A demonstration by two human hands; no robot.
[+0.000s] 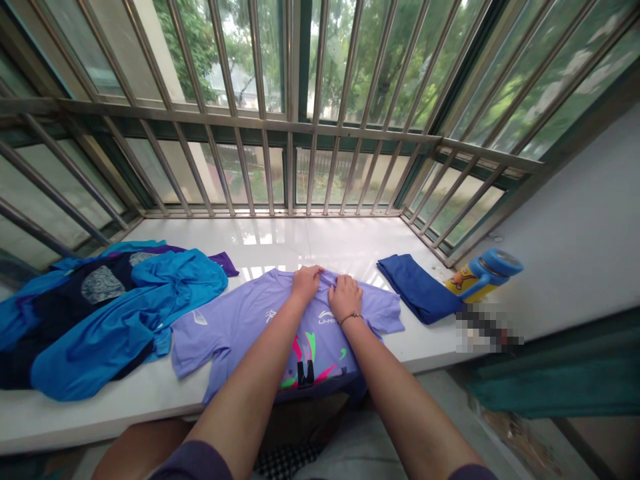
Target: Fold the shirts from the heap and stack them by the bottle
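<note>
A light purple T-shirt [245, 317] lies front side up on the white sill, its lower part hanging over the near edge. White lettering and a pink, green and black print show on its chest. My left hand [306, 283] is at the collar with its fingers closed on the cloth. Just to the right, my right hand [345, 297] has its fingers curled onto the fabric by the neckline. Both forearms cover part of the shirt's front. The sleeves spread out to either side.
A heap of bright blue and dark clothing [185, 287] lies at the left. On the right are a folded dark blue garment [420, 287] and a yellow and blue bottle [483, 273]. Metal bars [290, 167] stand along the sill's back before the windows.
</note>
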